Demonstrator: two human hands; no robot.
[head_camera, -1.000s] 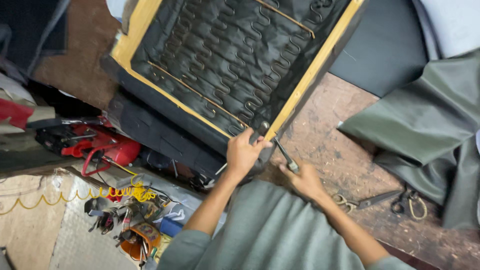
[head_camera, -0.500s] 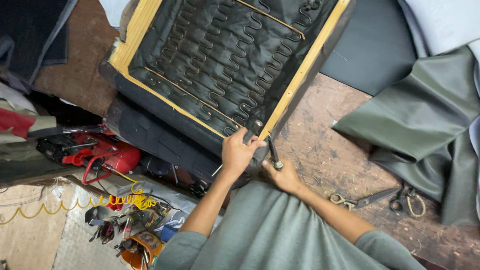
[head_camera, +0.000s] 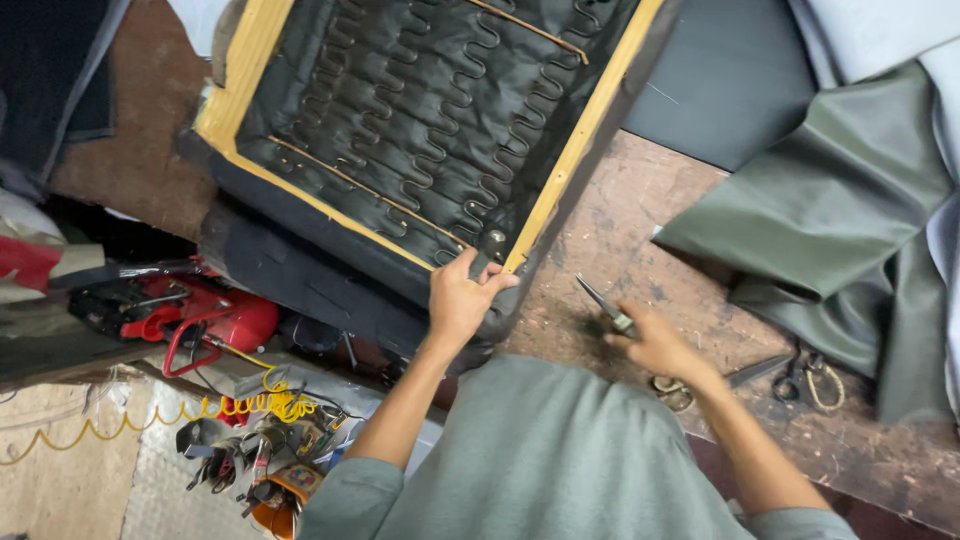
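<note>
An upturned seat cushion (head_camera: 420, 130) lies on the wooden workbench (head_camera: 640, 210), its yellow foam rim, zigzag springs and black cover showing. My left hand (head_camera: 462, 298) grips the cushion's near corner, pinching the black cover over the edge. My right hand (head_camera: 655, 342) is over the bench to the right of the cushion, blurred, and holds a slim metal hand tool (head_camera: 603, 303) whose tip points up and left.
Folded green vinyl (head_camera: 850, 220) lies at the right. Scissors (head_camera: 770, 368) and a second tool with looped handles (head_camera: 815, 375) rest on the bench near my right arm. Below the bench on the left are a red power tool (head_camera: 200, 315), a yellow coiled hose (head_camera: 240, 405) and several small tools.
My right hand has pulled away from the cushion's corner to the right, carrying the metal tool. My left hand stays on the corner. The view has shifted slightly.
</note>
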